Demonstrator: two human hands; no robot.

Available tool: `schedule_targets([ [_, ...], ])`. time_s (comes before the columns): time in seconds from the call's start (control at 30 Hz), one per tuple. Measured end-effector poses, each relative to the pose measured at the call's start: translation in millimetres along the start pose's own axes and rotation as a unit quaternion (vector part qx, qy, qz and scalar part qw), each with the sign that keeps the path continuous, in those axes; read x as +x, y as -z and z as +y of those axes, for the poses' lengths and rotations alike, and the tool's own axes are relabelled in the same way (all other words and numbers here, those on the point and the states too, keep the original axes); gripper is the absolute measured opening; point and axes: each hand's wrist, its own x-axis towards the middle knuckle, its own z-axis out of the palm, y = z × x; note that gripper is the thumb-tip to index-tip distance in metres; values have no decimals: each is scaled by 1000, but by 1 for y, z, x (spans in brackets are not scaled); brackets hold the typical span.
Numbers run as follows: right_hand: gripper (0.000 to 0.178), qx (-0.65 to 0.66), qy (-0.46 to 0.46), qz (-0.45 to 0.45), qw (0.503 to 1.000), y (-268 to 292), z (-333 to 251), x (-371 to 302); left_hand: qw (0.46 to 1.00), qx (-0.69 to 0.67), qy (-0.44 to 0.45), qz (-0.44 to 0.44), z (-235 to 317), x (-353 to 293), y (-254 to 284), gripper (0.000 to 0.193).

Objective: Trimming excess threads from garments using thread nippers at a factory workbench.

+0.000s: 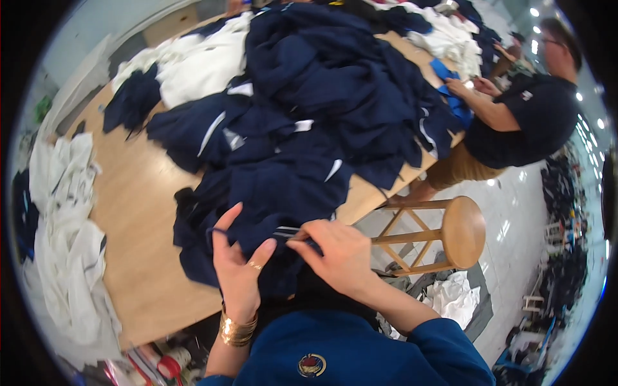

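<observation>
A navy garment (257,183) with white stripes lies bunched at the table's near edge, directly in front of me. My right hand (340,256) pinches its fabric beside a pair of thin white lines. Just left of it, my left hand (239,273) rests against the same cloth, thumb and forefinger spread wide apart; its other fingers are partly hidden. Beyond my hands rises a big heap of navy garments (328,71), some with white trim and small white labels.
White garments (199,67) lie behind on the wooden table (145,225), and more white cloth (67,238) hangs at the left. A wooden stool (463,231) stands at right, near crumpled white material (454,296) on the floor. A co-worker (528,116) handles blue cloth (454,96) across the table.
</observation>
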Motion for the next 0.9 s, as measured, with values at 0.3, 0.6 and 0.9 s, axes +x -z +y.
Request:
schedule_targets([
  [0.3, 21, 72, 10, 1, 997, 7, 1, 0, 1000, -14, -1, 10, -1, 5, 5, 65],
  [0.6, 20, 74, 22, 11, 997, 8, 0, 3, 997, -49, 30, -55, 2, 6, 8, 67],
  [0.9, 20, 61, 32, 14, 998, 5, -2, 3, 997, -47, 22, -49, -2, 5, 14, 68],
])
